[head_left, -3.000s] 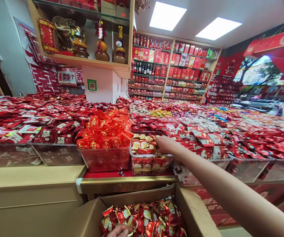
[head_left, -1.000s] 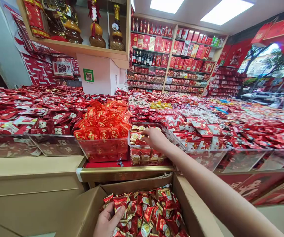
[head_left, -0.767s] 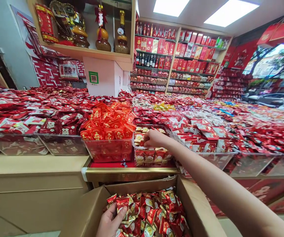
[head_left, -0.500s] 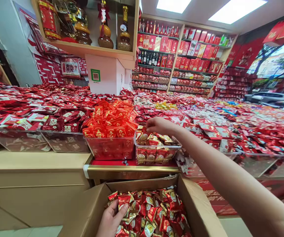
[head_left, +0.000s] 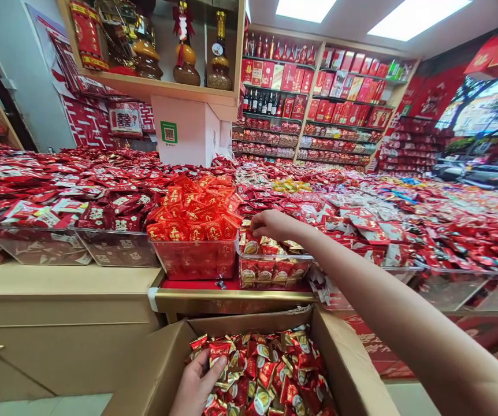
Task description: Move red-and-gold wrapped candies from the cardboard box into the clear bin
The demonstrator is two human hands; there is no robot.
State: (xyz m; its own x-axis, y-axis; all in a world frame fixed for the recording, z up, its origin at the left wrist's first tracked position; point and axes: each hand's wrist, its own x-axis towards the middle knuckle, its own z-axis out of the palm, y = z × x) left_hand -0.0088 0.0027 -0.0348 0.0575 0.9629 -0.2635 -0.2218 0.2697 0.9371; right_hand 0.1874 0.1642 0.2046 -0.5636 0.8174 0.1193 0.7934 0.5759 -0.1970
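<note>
My left hand [head_left: 200, 378] is inside an open cardboard box [head_left: 353, 352] at the bottom. Thumb and fingers pinch a red and gold wrapped candy [head_left: 220, 350], printed with pale letters. Around it lie many like wrapped candies [head_left: 261, 400]. My right hand [head_left: 274, 225] reaches across to a clear plastic bin [head_left: 275, 271] on the counter, partly filled with the same candies. Its fingers are curled down and closed on a red wrapped candy [head_left: 255, 237] at the bin's left back part, largely hidden by the hand.
Left of that bin stands a bin of bright orange-red packets [head_left: 194, 222]. Clear bins with dark red packets [head_left: 116, 211] stand farther left, and heaped sweets [head_left: 387, 222] spread to the right. A gold counter edge [head_left: 231, 299] runs behind the box. A display cabinet [head_left: 153, 86] overhangs the back.
My right hand has shifted slightly left and down over the clear bin. The left hand stays in the box with its candy. The view has moved very slightly.
</note>
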